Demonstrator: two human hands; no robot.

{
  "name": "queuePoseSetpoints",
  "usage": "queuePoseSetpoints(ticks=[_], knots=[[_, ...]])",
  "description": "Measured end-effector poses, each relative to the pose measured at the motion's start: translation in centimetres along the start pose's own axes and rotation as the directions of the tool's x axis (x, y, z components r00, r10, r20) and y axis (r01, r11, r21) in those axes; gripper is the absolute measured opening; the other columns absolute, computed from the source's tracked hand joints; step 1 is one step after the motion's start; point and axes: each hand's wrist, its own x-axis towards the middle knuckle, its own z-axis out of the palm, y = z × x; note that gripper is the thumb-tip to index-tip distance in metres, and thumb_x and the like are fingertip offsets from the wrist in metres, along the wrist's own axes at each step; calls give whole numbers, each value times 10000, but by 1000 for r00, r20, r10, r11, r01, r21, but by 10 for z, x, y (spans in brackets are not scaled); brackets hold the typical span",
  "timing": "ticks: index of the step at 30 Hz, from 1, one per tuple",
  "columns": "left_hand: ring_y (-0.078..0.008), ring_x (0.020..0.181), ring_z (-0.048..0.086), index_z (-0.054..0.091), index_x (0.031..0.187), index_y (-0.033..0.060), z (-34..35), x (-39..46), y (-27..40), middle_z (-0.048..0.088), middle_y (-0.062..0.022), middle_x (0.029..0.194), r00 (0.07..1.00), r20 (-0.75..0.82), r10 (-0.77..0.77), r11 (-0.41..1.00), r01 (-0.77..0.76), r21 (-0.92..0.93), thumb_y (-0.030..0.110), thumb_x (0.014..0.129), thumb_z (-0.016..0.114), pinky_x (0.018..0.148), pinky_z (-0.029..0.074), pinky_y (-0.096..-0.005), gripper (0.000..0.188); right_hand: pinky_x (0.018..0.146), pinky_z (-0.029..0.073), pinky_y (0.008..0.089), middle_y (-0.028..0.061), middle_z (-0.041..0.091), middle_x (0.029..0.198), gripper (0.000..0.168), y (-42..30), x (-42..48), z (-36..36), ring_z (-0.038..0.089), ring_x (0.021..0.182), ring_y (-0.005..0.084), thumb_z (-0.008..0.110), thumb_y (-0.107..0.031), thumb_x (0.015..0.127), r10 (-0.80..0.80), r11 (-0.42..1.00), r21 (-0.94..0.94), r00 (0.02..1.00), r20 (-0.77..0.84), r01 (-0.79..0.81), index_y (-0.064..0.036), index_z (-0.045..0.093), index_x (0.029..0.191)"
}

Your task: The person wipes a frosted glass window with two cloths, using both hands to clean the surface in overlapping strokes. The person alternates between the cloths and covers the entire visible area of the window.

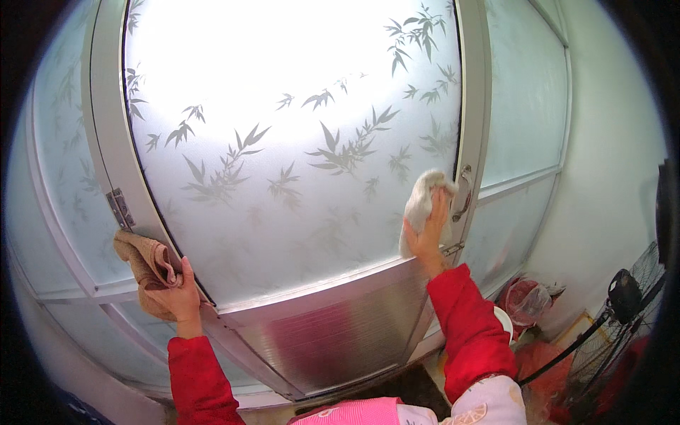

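Note:
A door with a frosted glass pane [297, 223] patterned with bamboo leaves stands before me. My right hand [428, 234] presses a white cloth [419, 199] flat against the lower right of the pane, close to the metal door handle [466, 194]. Over at the left, my left hand [178, 300] holds a folded brown towel [139, 252] against the door frame, just below a metal hinge [121, 208]. A slide bolt [452, 248] sits on the frame beside my right hand. Part of the white cloth is hidden behind my fingers.
Frosted side panels [526, 95] flank the door. At the lower right are a standing fan [627, 292], a red bin with a clear plastic liner [526, 300], and a white round rim [503, 323] partly behind my sleeve. A dark mat [409, 390] lies at the door's foot.

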Motion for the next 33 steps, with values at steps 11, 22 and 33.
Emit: queuePoseSetpoints(ticks=[11, 22, 33], knots=[[-243, 1261, 416, 312, 1336, -69, -6, 5, 4, 417, -168, 1366, 994, 93, 53, 998, -55, 18, 100, 806, 699, 1056, 319, -350, 677, 1104, 162, 487, 215, 235, 1485, 744, -6, 157, -5, 199, 1371, 388, 584, -386, 854, -116, 988, -117, 978, -174, 96, 15, 300, 1412], [-309, 1232, 431, 367, 1299, -80, -11, 4, 12, 464, -186, 1290, 993, 78, 92, 985, -102, 136, 238, 765, 748, 1054, 314, -394, 729, 1111, 112, 523, 186, 251, 1488, 784, -1, 64, -2, 182, 1375, 407, 567, -412, 839, -252, 945, -206, 967, 38, 254, 11, 268, 1428], [-248, 1203, 448, 311, 1316, -72, -8, 4, 4, 450, -169, 1306, 996, 76, 36, 996, -42, 74, 139, 754, 749, 1023, 370, -347, 743, 1124, 159, 477, 195, 320, 1443, 740, -43, 231, 12, 237, 1364, 343, 571, -452, 856, -169, 976, -176, 960, -223, 131, -5, 338, 1397]])
